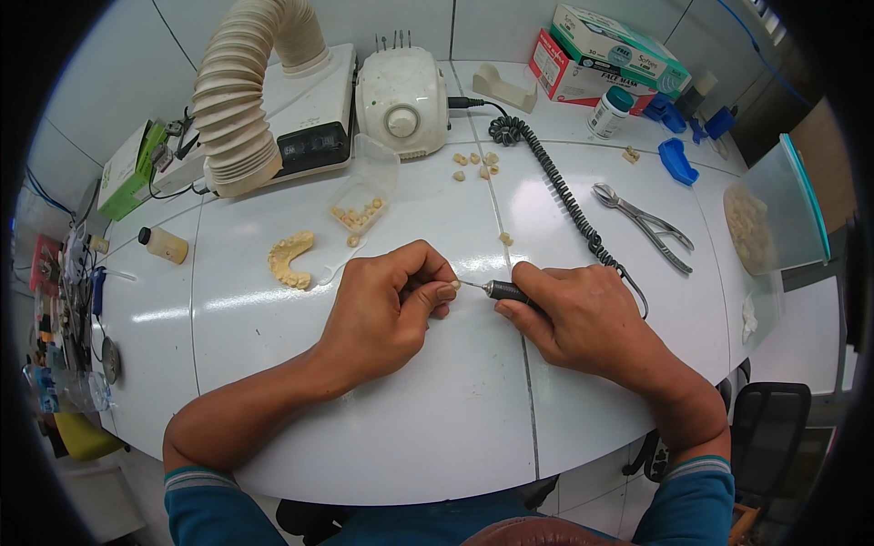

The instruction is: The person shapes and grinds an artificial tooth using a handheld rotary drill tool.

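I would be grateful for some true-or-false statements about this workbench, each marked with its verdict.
1. The right hand holds a slim black handpiece. True.
2. The left hand lies flat and open. False: it pinches a small cream-coloured piece.
3. Silver metal pliers lie to the right of the coiled black cable. True.
4. The yellowish horseshoe-shaped cast stands inside the small clear plastic box. False: it lies on the glossy white table.

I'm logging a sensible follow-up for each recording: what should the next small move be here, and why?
Probably a slight turn of the small cream piece in the left grip: it is pinched at the fingertips, and the right grip holds a dark handpiece whose thin bit points at it. Whether they touch is too small to tell.
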{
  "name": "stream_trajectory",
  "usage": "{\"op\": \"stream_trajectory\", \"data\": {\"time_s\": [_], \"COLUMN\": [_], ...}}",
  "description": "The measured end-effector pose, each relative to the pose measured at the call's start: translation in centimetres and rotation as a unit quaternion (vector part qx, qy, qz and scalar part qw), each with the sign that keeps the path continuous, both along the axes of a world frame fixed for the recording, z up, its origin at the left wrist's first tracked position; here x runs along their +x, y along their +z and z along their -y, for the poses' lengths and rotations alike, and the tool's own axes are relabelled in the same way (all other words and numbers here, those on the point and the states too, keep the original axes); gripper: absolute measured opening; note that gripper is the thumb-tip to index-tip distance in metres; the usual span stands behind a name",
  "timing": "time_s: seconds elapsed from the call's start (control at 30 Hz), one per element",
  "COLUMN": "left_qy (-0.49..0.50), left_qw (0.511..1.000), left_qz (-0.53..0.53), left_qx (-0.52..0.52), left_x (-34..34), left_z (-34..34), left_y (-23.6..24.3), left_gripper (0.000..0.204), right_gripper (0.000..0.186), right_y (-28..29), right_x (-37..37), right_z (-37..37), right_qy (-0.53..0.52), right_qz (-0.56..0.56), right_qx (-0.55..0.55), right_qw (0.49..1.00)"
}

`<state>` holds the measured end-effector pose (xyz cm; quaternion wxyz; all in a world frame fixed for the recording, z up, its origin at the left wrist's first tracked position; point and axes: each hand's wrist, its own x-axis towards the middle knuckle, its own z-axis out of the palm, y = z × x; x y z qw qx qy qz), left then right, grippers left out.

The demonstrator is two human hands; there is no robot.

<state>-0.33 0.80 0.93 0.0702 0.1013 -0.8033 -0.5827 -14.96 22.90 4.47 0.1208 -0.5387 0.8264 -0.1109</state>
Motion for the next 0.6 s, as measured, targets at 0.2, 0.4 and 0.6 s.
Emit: {"op": "stream_trajectory", "data": {"time_s": [0.2, 0.4, 0.6], "left_qy": [-0.001, -0.003, -0.001], "left_qw": [1.0, 1.0, 1.0], "left_qz": [-0.003, 0.006, 0.0], "left_qx": [0.002, -0.006, -0.008], "left_x": [-0.04, 0.01, 0.06], "left_z": [0.01, -0.01, -0.01], "left_y": [-0.07, 0.17, 0.05], "left_gripper": [0.004, 0.004, 0.004], "right_gripper": [0.039, 0.039, 0.039], "right_y": [-0.09, -0.1, -0.05], "right_x": [0.0, -0.07, -0.06], "right_z": [0.02, -0.05, -0.05], "right_qy": [-0.002, 0.002, 0.004], "right_qz": [0.0, -0.002, -0.002], "right_qx": [0.001, -0.001, 0.0], "right_qw": [1.0, 1.0, 1.0]}}
